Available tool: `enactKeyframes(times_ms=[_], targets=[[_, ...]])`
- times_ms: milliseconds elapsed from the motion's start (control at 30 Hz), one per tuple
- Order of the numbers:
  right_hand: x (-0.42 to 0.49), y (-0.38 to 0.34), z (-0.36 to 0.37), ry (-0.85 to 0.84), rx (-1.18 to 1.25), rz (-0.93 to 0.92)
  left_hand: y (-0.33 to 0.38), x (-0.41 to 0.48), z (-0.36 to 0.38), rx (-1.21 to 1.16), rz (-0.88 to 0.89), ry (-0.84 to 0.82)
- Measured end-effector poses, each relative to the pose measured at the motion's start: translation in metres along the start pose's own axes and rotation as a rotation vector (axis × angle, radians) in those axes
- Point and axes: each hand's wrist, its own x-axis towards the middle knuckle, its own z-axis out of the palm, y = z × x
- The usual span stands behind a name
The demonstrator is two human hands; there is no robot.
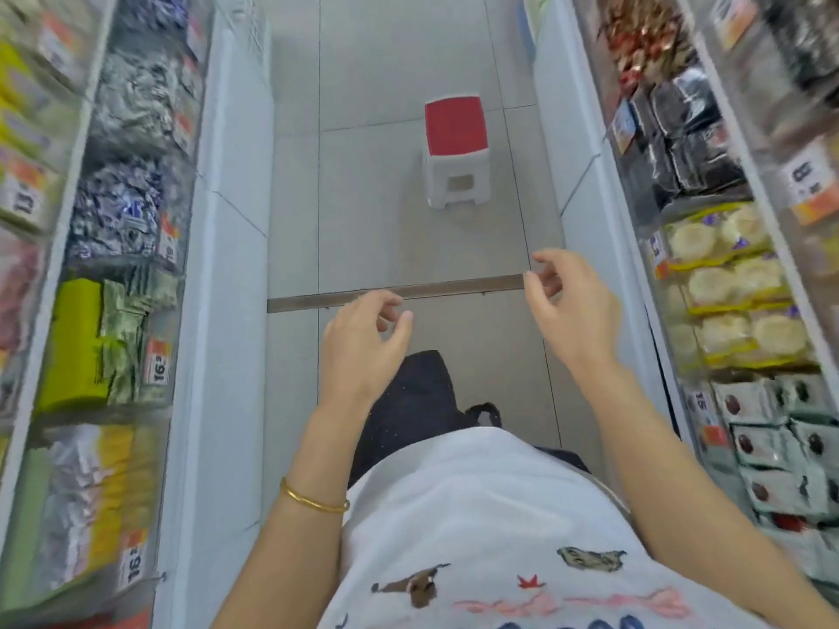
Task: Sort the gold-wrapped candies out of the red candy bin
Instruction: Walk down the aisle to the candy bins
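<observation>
I look straight down a narrow shop aisle. My left hand hangs over the tiled floor with its fingers loosely curled and holds nothing. My right hand hovers a little to the right and farther forward, fingers also loosely curled and empty. A bin of red and gold wrapped candies shows blurred at the top right, far from both hands.
Clear bins of wrapped sweets line the left shelf and the right shelf. A white stool with a red seat stands on the floor ahead. A metal strip crosses the tiles below my hands.
</observation>
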Motion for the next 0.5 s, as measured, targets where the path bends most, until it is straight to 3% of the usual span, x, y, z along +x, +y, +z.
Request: enactKeyframes(times_ms=[300, 500], targets=[[0.255, -0.015, 0.037, 0.045, 0.002, 0.087, 0.068, 0.304, 0.011, 0.020, 0.104, -0.029], [0.380, -0.010, 0.030, 0.087, -0.001, 0.221, 0.143, 0.465, 0.039, 0.033, 0.214, -0.165]])
